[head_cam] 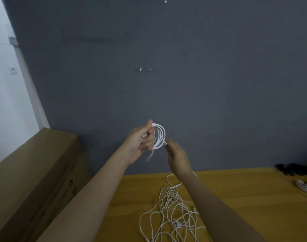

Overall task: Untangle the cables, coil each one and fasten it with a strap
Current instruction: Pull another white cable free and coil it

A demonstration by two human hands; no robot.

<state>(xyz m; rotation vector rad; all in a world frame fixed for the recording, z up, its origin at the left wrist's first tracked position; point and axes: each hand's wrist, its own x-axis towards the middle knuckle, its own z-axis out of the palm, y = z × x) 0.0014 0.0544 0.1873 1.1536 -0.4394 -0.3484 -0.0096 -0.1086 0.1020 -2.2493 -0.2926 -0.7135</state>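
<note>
Coiling one white cable: the left hand is gripping the coil, raised before the wall. The right hand, just beside it, is pinching the cable's free end. The tangle is lying below both hands. Advice: keep loops even, pinch them firmly, feed the end without twisting.

White cable coil; yellow table; grey wall.
</note>
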